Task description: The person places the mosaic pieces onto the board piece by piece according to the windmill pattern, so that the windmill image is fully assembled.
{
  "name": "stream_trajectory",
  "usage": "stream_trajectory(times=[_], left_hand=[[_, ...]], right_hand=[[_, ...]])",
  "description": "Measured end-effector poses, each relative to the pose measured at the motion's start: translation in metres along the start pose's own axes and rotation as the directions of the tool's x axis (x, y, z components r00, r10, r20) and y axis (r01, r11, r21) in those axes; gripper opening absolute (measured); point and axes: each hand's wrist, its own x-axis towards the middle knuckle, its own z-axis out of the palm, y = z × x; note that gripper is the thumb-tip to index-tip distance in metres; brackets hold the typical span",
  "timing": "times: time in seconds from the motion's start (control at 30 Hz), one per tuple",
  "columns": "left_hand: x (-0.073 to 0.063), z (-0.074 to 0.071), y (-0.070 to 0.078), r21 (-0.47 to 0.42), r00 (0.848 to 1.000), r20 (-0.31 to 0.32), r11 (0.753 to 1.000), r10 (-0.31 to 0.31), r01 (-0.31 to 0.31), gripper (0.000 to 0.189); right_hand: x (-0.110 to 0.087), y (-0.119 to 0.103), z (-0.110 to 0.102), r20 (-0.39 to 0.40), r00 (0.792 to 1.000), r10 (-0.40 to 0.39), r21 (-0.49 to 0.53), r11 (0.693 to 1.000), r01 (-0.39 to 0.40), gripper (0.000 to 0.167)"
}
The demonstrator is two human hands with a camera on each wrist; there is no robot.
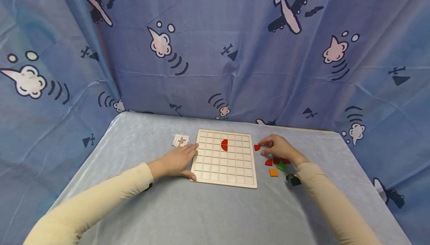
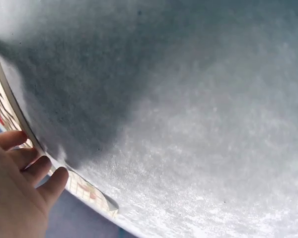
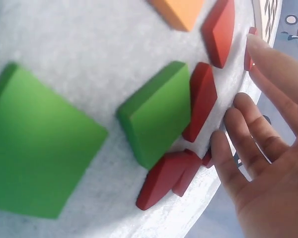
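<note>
Red quarter-circle piece point(image 1: 257, 147) is just right of the gridded board point(image 1: 223, 166), at my right hand's point(image 1: 280, 148) fingertips; from my end I can't tell whether they pinch it. My spread left hand point(image 1: 176, 161) touches the board's left edge, probably steadying it.

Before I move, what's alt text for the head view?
Right hand at a red piece right of a gridded wooden board; left hand touching its left edge. Two red quarter-circles sit on it; more red pieces, green pieces and an orange square lie nearby.
</note>
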Motion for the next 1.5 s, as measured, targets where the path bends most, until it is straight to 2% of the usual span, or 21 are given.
stream_trajectory(times=[0.23,0.53,1.07,1.33,1.5], left_hand=[[-0.0064,0.0026,-0.0020,-0.032,0.999,0.044,0.999,0.002,0.000,0.104],[-0.0064,-0.0028,0.0009,-0.090,0.995,0.099,0.996,-0.002,0.011,0.104],[-0.0058,-0.0014,0.0023,-0.108,0.994,0.103,0.994,-0.020,0.031,0.102],[-0.0063,-0.0026,0.0028,-0.120,0.994,0.109,0.992,-0.023,0.036,0.102],[-0.0063,-0.0023,0.0027,-0.129,0.993,0.112,0.991,-0.026,0.041,0.102]], right_hand=[[-0.0007,-0.0022,0.0011,-0.001,1.000,0.006,-0.010,1.000,-0.006,0.036],[-0.0005,-0.0031,0.0019,-0.011,1.000,0.008,-0.025,1.000,-0.008,0.033],[0.0005,-0.0047,0.0025,-0.047,0.999,0.000,-0.054,0.999,-0.002,0.019],[0.0015,-0.0056,0.0033,-0.001,1.000,0.003,0.012,1.000,-0.003,0.036],[0.0026,-0.0030,0.0008,0.029,0.999,-0.015,0.054,0.998,0.014,0.036]])
